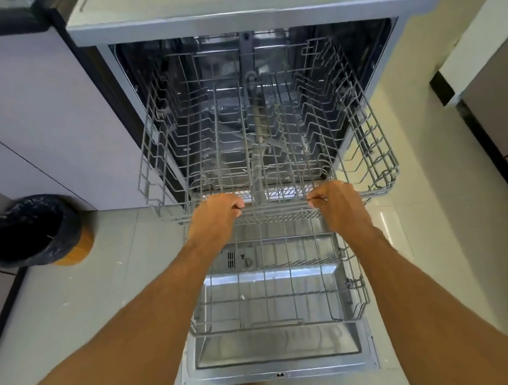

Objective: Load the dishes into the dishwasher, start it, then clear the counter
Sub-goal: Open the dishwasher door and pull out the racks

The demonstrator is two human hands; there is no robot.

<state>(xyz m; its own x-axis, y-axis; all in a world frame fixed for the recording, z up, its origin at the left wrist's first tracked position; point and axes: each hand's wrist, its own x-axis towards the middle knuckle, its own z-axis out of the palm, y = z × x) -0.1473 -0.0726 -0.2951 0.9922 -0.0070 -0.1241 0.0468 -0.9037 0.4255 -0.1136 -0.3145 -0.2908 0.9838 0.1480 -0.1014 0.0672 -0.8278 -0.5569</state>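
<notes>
Directly ahead in the head view, the dishwasher fills mid-frame, its door dropped open toward the lower edge. Both the left hand and the right hand curl over the front rail of the upper rack, evenly spaced about its centre. That rail runs left-right; the rack's slide path runs from the hands toward the upper frame. No dishes show in it or in the lower rack.
</notes>
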